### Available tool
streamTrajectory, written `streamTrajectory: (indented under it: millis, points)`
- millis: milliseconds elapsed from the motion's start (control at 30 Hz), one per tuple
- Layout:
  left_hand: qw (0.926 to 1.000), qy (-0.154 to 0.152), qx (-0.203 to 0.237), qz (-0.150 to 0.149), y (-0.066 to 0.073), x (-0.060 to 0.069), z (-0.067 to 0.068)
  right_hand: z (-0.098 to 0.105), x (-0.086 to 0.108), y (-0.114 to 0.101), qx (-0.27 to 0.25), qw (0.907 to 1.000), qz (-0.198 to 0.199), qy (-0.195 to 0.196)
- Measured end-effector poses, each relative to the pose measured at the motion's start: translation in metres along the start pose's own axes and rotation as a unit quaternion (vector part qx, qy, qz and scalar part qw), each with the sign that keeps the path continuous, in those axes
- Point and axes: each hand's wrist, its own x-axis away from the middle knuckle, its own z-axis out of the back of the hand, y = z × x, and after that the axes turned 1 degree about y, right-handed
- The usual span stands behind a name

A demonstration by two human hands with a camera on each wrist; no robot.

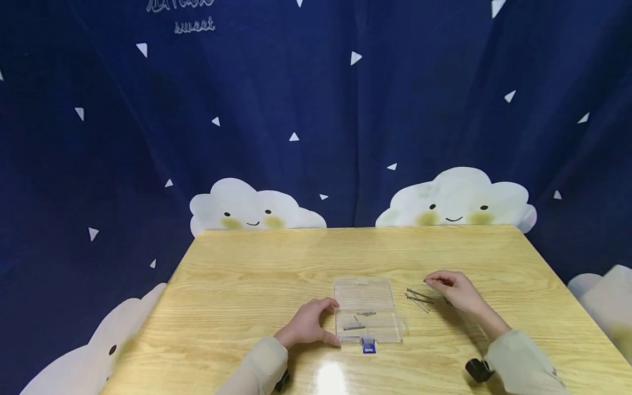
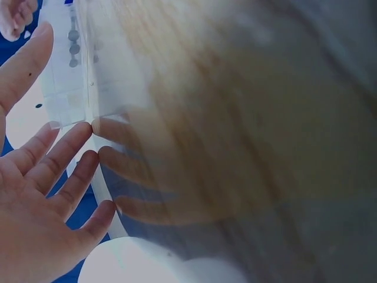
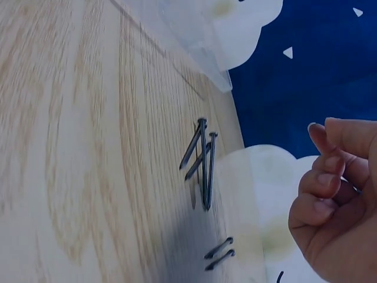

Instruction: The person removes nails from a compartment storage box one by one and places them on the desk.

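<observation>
A clear plastic box point(image 1: 364, 293) lies opened flat on the table, with a blue latch point(image 1: 368, 346) at its front. Inside its near half are several nails point(image 1: 354, 328). My left hand point(image 1: 307, 323) is spread along the box's left side, thumb by the front corner and fingertips at the edge. To the right of the box, several long nails point(image 3: 204, 168) lie crossed in a loose pile, with two shorter nails point(image 3: 219, 260) close by. Over these hovers my right hand point(image 1: 459, 291), its thumb and index finger near each other, the others loosely curled; nothing shows between them.
The light wood-grain table point(image 1: 257, 263) extends around the box on every side. Behind it hangs a dark blue curtain point(image 1: 316, 99) with white triangles and clouds. A black wrist strap piece point(image 1: 479, 370) sits beneath the right forearm.
</observation>
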Motion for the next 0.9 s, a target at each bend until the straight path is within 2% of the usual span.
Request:
streamTrajectory:
  millis: [200,367,567,667,900]
  points:
    - [1.0,0.0,-0.002,0.003,-0.003,0.002,-0.001,-0.012,-0.001,-0.006,-0.019,0.9992,0.024,-0.026]
    - [0.9999,-0.003,0.003,0.011,-0.002,0.001,-0.002,-0.018,-0.001,-0.021,-0.031,0.9981,0.035,-0.039]
    - [0.9999,-0.003,0.01,0.013,-0.002,0.0,-0.002,-0.028,-0.004,-0.019,-0.036,0.9963,0.057,-0.054]
    - [0.9999,0.0,0.008,0.014,-0.003,0.0,-0.002,-0.035,-0.002,-0.022,-0.041,0.9947,0.057,-0.075]
    - [0.9998,-0.001,0.01,0.017,-0.003,-0.001,-0.003,-0.056,-0.001,-0.031,-0.064,0.9882,0.093,-0.103]
